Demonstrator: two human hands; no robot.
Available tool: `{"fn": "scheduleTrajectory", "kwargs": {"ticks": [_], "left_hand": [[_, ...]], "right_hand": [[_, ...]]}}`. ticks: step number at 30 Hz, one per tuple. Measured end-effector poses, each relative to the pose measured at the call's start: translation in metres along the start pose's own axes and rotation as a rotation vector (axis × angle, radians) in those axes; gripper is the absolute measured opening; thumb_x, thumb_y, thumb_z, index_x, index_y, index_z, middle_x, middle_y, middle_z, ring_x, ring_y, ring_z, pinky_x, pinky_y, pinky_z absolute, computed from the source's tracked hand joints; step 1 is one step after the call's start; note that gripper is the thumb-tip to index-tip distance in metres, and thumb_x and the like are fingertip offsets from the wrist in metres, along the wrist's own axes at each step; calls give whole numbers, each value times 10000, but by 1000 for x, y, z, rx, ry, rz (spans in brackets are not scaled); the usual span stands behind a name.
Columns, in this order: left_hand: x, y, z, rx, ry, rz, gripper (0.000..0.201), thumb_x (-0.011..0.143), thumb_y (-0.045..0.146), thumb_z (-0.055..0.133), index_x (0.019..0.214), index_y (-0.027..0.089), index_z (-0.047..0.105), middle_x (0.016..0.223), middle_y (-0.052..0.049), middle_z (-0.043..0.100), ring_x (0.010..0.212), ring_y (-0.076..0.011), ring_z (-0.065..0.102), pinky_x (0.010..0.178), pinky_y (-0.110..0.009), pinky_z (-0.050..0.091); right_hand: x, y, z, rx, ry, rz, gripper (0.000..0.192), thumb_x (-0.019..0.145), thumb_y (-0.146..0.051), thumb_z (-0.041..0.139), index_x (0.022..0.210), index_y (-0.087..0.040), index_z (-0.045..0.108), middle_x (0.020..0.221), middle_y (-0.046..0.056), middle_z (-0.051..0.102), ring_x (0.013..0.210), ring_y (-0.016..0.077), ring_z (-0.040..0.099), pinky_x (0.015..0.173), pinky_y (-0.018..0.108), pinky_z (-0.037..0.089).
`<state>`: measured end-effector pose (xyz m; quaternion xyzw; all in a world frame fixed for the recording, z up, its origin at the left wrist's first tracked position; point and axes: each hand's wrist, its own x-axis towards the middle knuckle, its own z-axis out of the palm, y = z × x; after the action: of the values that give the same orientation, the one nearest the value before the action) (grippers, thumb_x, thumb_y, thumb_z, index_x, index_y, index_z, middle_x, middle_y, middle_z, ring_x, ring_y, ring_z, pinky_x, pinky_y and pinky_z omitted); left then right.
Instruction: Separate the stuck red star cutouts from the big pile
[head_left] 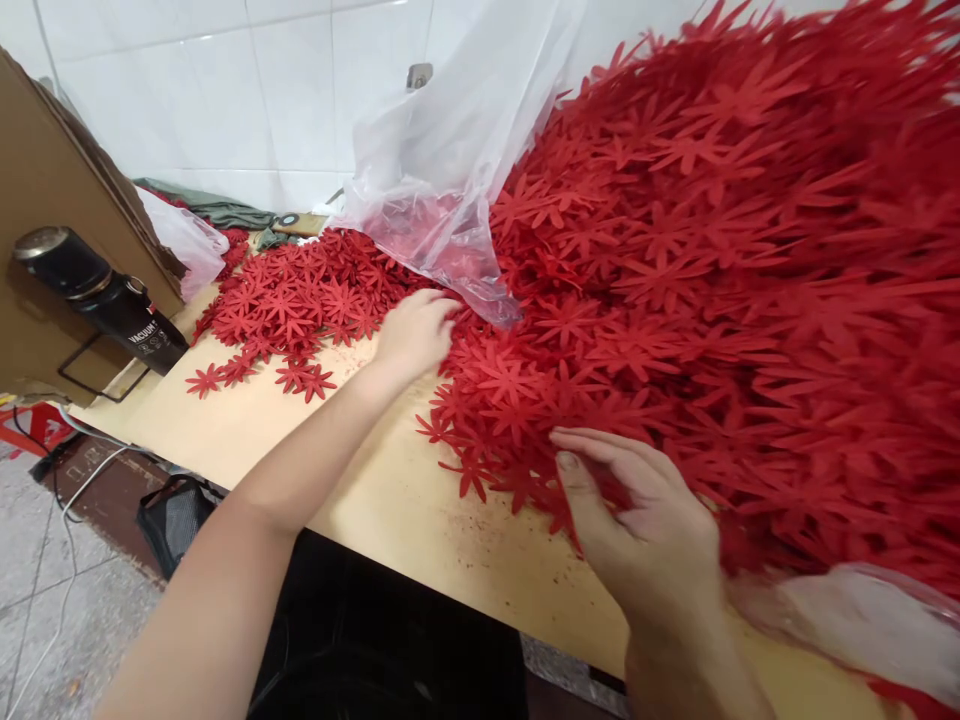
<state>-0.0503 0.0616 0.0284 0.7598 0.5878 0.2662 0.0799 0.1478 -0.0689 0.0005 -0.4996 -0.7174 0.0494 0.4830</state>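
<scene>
A large heap of red flower-shaped cutouts (675, 300) with narrow petals fills the right side of the table. To its left lies a smaller pile of the same cutouts (292, 295). My left hand (416, 335) is stretched out between the two piles, just under a clear plastic bag (450, 190). Its fingers are extended and partly apart, and nothing shows in them. My right hand (649, 525) is at the front edge of the large heap, thumb and fingers apart with a gap between them. Nothing is visible in that gap.
A black vacuum bottle (112, 300) leans by a cardboard box (67, 200) at the left. Another clear plastic bag (877, 615) lies at the front right. White tiles (187, 110) back the wooden table (360, 480). A black bag (176, 520) and cables are below.
</scene>
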Motion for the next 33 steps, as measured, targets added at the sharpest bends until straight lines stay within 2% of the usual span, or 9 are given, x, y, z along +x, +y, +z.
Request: {"fn": "scheduleTrajectory", "kwargs": {"ticks": [3, 6, 10, 13, 16, 18, 24, 29, 33], "left_hand": [[0, -48, -7, 339, -19, -152, 492, 812, 256, 602, 1283, 121, 555, 1421, -188, 464, 1313, -326, 423, 1075, -461, 356], [-4, -83, -7, 502, -77, -140, 444, 843, 192, 515, 1278, 109, 548, 1400, -190, 478, 1302, -323, 422, 1066, -461, 348], [-2, -98, -11, 502, -58, -88, 427, 853, 97, 390, 1228, 142, 589, 1271, -143, 587, 1201, -261, 519, 1026, -396, 395], [6, -94, -25, 365, 56, -129, 451, 815, 59, 391, 1199, 134, 616, 1178, -139, 637, 1135, -234, 571, 1009, -361, 420], [8, -80, -43, 41, 243, -225, 411, 796, 87, 419, 1125, 147, 658, 1151, -94, 668, 1090, -207, 599, 1009, -340, 430], [0, -63, -50, -302, 278, -341, 379, 775, 98, 418, 1053, 144, 672, 1051, -68, 704, 969, -177, 641, 918, -320, 486], [-64, 27, -22, -1196, -158, -559, 188, 698, 136, 445, 738, 155, 628, 763, -39, 707, 744, -152, 660, 686, -282, 540], [-87, 87, 0, -1642, -29, -733, 355, 893, 387, 384, 1047, 186, 631, 1085, -54, 702, 1159, -218, 598, 935, -345, 526], [-78, 96, 0, -1806, 41, -767, 512, 961, 424, 189, 1311, 205, 492, 1338, -54, 587, 1353, -162, 439, 1114, -328, 396]], "right_hand": [[-5, 4, -10, -12, -6, 8, 168, 872, -309, 560, 888, -193, 680, 881, 81, 703, 851, 215, 649, 809, 403, 521], [-8, 3, -10, -6, -18, -26, 146, 874, -284, 564, 897, -194, 677, 889, 72, 701, 846, 198, 648, 797, 372, 523], [-9, -3, 0, -8, -58, -101, 123, 876, -238, 565, 908, -189, 673, 904, 73, 696, 861, 190, 641, 791, 356, 526], [-10, -6, 1, -1, -75, -129, 118, 872, -226, 568, 915, -188, 671, 918, 78, 694, 879, 194, 639, 790, 361, 530], [-8, -7, -3, 10, -68, -84, 126, 874, -251, 566, 908, -203, 677, 918, 75, 700, 888, 204, 645, 799, 381, 535], [-2, -9, -2, 45, -42, -7, 157, 878, -294, 559, 931, -215, 684, 926, 77, 705, 896, 215, 652, 821, 406, 537], [49, -25, 34, 282, -25, 187, 410, 897, -492, 481, 1165, -228, 642, 1202, 121, 663, 1137, 266, 609, 993, 485, 476], [68, -33, 65, 294, -134, 181, 647, 877, -668, 337, 1117, -174, 680, 1183, 142, 675, 1160, 294, 602, 1029, 495, 449], [47, -35, 65, 288, -181, 141, 764, 909, -666, 160, 1179, -154, 658, 1228, 147, 656, 1250, 286, 548, 1090, 512, 386]]}}
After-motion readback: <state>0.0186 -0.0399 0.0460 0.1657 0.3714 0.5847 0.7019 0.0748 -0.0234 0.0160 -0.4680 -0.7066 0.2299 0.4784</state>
